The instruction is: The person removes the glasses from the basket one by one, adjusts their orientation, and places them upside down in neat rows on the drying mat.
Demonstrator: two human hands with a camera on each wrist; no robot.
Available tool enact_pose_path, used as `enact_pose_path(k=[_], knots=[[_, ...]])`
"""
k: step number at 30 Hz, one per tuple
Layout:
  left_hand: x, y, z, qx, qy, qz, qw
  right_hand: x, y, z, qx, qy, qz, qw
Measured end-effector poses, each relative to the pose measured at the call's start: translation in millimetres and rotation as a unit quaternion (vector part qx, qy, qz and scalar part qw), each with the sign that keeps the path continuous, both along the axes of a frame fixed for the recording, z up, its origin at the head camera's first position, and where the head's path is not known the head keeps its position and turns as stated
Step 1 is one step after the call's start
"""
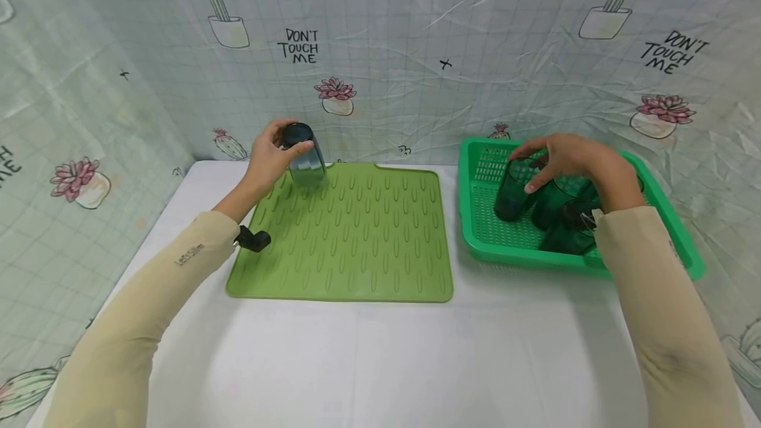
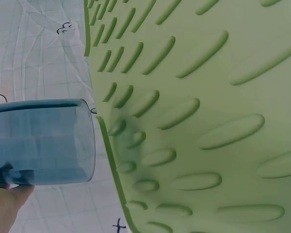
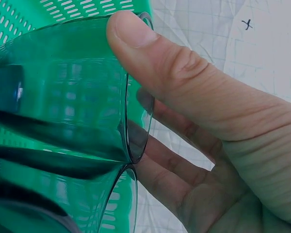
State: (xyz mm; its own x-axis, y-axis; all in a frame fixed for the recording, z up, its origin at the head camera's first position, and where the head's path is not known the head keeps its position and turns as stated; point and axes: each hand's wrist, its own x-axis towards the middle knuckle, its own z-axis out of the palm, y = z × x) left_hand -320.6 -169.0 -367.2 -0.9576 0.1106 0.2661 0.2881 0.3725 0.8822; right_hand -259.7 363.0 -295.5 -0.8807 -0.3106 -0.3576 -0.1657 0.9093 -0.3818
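My left hand (image 1: 270, 154) grips a blue-tinted glass (image 1: 308, 160) near its dark base, holding it upside down over the back left corner of a green drying mat (image 1: 351, 236). In the left wrist view, the rim end of that glass (image 2: 53, 143) faces the ridged mat; whether they touch I cannot tell. Over a green plastic basket (image 1: 470, 243), my right hand (image 1: 571, 154) pinches the rim of another dark glass (image 1: 510, 197). The thumb (image 3: 136, 36) lies across this rim in the right wrist view, with fingers on the far side.
Several more glasses (image 1: 549, 207) crowd the basket beside the pinched one, partly hidden by my right hand and wrist. A white table (image 1: 380, 355) carries the mat and basket. Behind them hangs a printed cloth (image 1: 416, 104), close to their back edges.
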Motion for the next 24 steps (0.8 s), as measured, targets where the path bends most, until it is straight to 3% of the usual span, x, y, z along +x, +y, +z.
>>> enact_pose_path(k=[8, 17, 24], knots=[[-5.4, 1.0, -4.1, -0.019, -0.001, 0.003, 0.9998, 0.3, -0.9, 0.6, -0.005, -0.006, -0.001, 1.000], [0.4, -1.5, -24.4, -0.038, -0.033, -0.028, 0.9984, 3.7, -5.9, 0.9, -0.009, 0.004, -0.002, 1.000], [-2.8, -3.8, -27.0, -0.037, -0.039, -0.055, 0.9970, 5.1, -3.2, 2.0, -0.005, 0.008, -0.002, 1.000]])
